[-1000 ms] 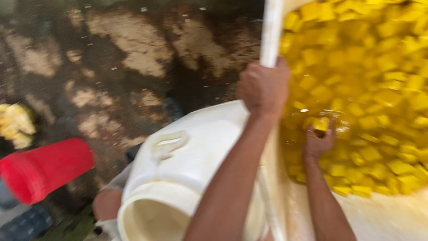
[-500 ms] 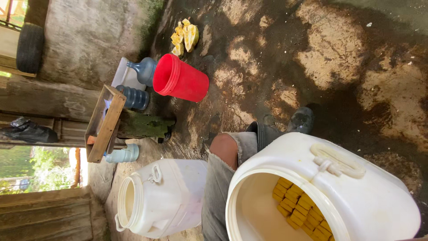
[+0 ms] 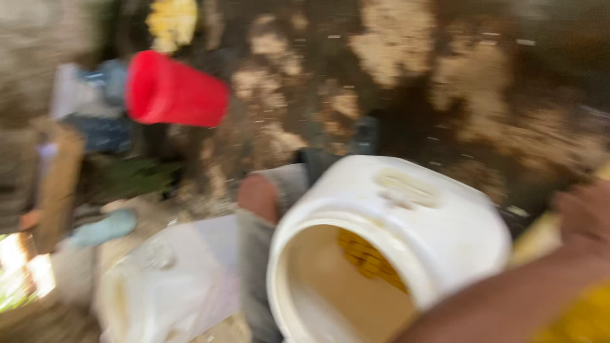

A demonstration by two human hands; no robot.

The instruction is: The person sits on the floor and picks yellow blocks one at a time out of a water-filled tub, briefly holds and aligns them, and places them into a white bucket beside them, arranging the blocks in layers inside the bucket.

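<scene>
Blurred at the right edge of the frame, one of my hands (image 3: 584,216) rests on a pale rim; which hand it is and how it grips I cannot tell. Lower centre stands the big white plastic drum (image 3: 445,235), mouth open, yellow chunks (image 3: 368,260) inside. Lower left lies a second white drum (image 3: 171,286); upper left, a red plastic bucket (image 3: 171,95) on its side.

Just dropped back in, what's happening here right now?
The picture is blurred by camera motion. A person sits over a big white jug with a wide open mouth; yellow chunks lie inside it. One forearm crosses the lower right, and a hand shows at the right edge by something pale and yellow; which hand it is I cannot tell. A second white jug lies at lower left, a red bucket on the muddy ground beyond.
</scene>
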